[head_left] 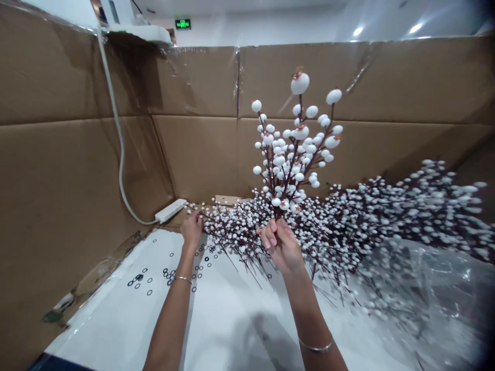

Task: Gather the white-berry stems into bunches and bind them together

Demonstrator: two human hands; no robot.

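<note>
My right hand (284, 245) is closed around the lower stems of an upright bunch of artificial berry branches (296, 154), with white berries on dark brown stems. It holds the bunch above a long pile of similar berry branches (247, 221). At the pile's left end, my left hand (192, 229) has its fingers bent together on a berry branch (201, 212); the fingertips are partly hidden. Several small black rings (169, 275) lie scattered on the white surface (232, 319) around and left of my left forearm.
Cardboard walls (201, 154) stand at the back and left. A white power strip (170, 210) with a cable (118, 123) lies in the back left corner. Clear plastic wrapping (436, 288) covers part of the pile at the right.
</note>
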